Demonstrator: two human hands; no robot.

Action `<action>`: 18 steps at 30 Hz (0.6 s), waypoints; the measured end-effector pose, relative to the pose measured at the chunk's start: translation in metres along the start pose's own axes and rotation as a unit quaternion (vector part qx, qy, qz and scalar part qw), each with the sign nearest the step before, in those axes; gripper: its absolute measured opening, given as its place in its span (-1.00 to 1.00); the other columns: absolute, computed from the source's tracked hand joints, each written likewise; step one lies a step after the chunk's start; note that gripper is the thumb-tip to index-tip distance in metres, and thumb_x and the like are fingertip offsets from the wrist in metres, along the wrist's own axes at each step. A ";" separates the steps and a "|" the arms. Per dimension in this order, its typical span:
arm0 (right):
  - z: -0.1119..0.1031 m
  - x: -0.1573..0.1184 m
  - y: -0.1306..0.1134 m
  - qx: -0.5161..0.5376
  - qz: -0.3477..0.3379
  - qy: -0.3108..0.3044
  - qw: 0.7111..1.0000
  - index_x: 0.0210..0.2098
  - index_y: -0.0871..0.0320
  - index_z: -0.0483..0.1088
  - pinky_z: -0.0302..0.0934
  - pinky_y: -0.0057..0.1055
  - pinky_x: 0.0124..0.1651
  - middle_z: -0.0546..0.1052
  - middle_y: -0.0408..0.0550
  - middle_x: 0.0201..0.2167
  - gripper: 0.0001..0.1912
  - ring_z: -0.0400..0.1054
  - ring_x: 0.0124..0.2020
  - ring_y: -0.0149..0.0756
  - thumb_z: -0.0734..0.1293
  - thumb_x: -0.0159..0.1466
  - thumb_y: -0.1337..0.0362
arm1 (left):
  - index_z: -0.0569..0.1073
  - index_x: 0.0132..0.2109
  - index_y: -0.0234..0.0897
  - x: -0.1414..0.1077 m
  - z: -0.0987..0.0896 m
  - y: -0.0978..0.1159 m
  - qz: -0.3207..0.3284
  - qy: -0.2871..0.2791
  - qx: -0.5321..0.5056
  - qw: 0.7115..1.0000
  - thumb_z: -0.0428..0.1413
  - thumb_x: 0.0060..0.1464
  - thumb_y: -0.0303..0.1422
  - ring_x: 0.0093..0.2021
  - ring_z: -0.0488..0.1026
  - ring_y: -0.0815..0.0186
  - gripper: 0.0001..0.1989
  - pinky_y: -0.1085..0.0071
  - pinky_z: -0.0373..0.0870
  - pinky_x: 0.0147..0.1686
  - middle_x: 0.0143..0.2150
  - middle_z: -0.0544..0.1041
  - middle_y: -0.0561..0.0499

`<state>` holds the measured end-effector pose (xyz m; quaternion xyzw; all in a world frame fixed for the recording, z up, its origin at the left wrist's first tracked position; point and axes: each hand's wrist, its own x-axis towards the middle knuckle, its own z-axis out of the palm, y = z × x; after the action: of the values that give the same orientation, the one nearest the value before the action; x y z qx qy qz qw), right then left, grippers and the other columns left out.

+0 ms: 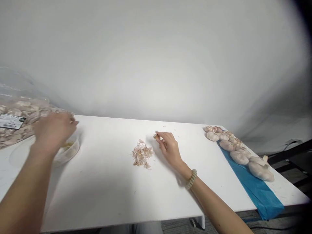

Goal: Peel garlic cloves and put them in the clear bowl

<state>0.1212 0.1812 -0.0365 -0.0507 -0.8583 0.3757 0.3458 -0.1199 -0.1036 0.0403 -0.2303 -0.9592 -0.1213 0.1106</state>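
My right hand (168,146), with a beaded bracelet on its wrist, pinches a small garlic clove (155,136) between thumb and fingertips. Just left of it lies a loose pile of garlic skins (141,154) on the white table. My left hand (55,130) is over a clear round plastic container (70,152) and hides part of it. Pale yellowish pieces show inside the container. Motion blurs the left hand's fingers, so whether they hold anything cannot be made out.
A large clear bag of garlic skins (29,109) with a white label lies at the far left. Whole garlic bulbs (240,157) line the right side, partly on a blue plastic strip (258,191) that hangs over the front edge. A grey wall (151,58) stands behind the table.
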 end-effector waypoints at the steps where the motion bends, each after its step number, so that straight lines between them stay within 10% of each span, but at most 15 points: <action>1: 0.001 -0.001 -0.006 0.073 0.045 0.003 0.996 -0.05 0.04 0.35 0.17 -0.16 -0.02 0.45 0.00 -0.19 -0.71 0.29 -0.15 -0.20 0.22 0.24 0.25 | 0.47 -0.17 -0.40 -0.009 0.001 0.024 0.017 0.047 0.003 0.999 -0.09 0.11 -0.14 -0.20 0.38 -0.02 -0.58 0.17 0.26 -0.25 -0.34 0.47 -0.12; 4: 0.003 -0.006 -0.021 0.311 0.189 -0.027 0.931 -0.11 0.08 0.39 0.24 -0.25 -0.09 0.46 -0.05 -0.24 -0.70 0.36 -0.31 -0.32 0.32 0.16 0.17 | 0.45 -0.13 -0.39 -0.038 0.019 0.096 0.167 0.139 -0.209 0.953 -0.04 0.14 -0.27 -0.24 0.44 0.26 -0.69 0.35 0.31 -0.14 -0.19 0.50 -0.09; 8: 0.006 -0.011 -0.032 0.484 0.291 -0.074 0.822 -0.23 0.19 0.41 0.26 -0.34 -0.09 0.48 -0.08 -0.33 -0.74 0.38 -0.35 -0.40 0.39 0.10 0.21 | 0.45 -0.13 -0.33 -0.078 0.055 0.151 0.320 0.057 -0.403 0.856 0.05 0.10 -0.36 -0.18 0.43 0.36 -0.79 0.48 0.33 -0.11 -0.20 0.51 -0.03; 18: 0.011 -0.019 -0.027 0.541 0.316 -0.110 0.772 -0.28 0.21 0.39 0.33 -0.54 -0.29 0.49 -0.14 -0.43 -0.77 0.39 -0.47 -0.50 0.43 0.06 0.32 | 0.45 -0.14 -0.22 -0.103 0.070 0.160 0.234 -0.060 -0.499 0.832 0.06 0.09 -0.43 -0.29 0.40 0.41 -0.82 0.48 0.34 -0.25 -0.26 0.46 0.04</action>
<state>0.1332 0.1486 -0.0334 -0.0823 -0.4811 0.8690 0.0813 0.0331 0.0118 -0.0248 -0.4786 -0.6907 -0.5396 -0.0520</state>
